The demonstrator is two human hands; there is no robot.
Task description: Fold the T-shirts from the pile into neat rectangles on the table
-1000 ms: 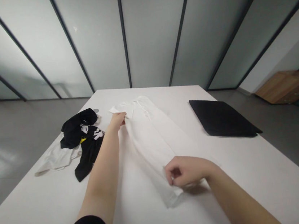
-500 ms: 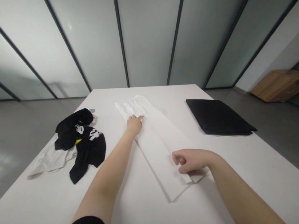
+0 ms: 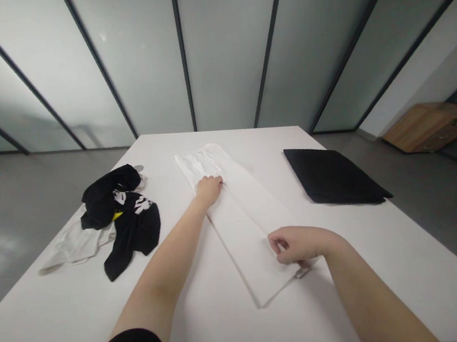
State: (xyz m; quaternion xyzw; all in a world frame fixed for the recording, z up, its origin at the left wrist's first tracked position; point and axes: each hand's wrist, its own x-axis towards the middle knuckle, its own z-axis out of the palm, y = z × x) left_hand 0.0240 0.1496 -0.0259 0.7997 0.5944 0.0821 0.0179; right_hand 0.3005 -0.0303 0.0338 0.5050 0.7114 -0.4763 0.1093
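Note:
A pair of white trousers (image 3: 242, 230) lies lengthwise on the table, its wide end away from me and its narrow leg ends near me. My left hand (image 3: 210, 188) rests on the upper part, fingers curled and closed on the cloth by the middle edge. Close to the leg ends, my right hand (image 3: 294, 245) has its fingers bent round, gripping the edge of the upper layer; some fingertips are hidden. Below that hand, the hem is slightly bunched.
The white table (image 3: 214, 328) carries a crumpled heap on the left: a black garment with white and yellow print (image 3: 135, 227) over a white garment (image 3: 73, 243). A flat black folded item (image 3: 333, 175) lies at the right. A wooden cabinet (image 3: 431, 126) stands beyond on the floor.
My left fingers, earlier with the index stretched out, have curled onto the cloth. My right hand has shifted slightly right, and the upper layer's edge near the hem has moved right too.

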